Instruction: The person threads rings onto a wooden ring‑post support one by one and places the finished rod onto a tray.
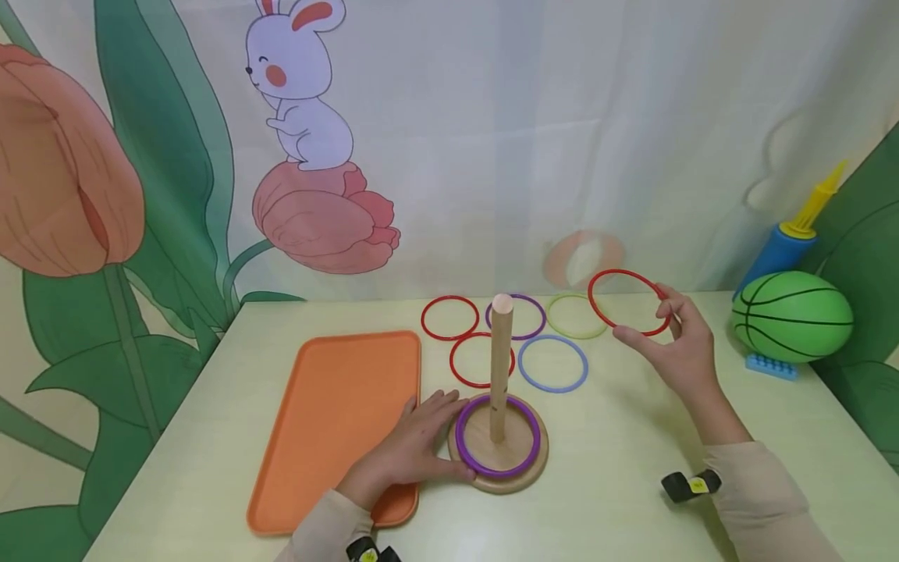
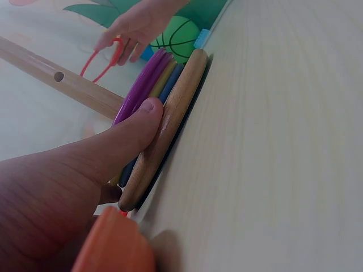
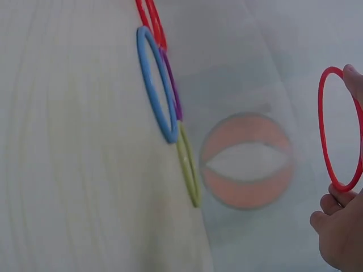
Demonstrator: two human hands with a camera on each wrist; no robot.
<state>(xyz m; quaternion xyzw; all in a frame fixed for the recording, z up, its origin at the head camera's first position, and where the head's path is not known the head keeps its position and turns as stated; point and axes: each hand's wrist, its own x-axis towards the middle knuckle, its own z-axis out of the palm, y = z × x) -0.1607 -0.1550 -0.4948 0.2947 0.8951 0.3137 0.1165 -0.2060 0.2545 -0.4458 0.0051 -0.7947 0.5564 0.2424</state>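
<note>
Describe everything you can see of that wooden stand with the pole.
The stand looks like pale, smooth wood: a round base and an upright post with a small hole. It stands on the table, right of the orange tray. Stacked round the post are a purple ring on top, a yellow ring and a blue ring below. The left hand touches its left side.

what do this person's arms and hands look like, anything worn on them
The left hand and right hand wear no gloves. The left sleeve and right sleeve are plain beige. Each wrist carries a small black device with a yellow label.
</note>
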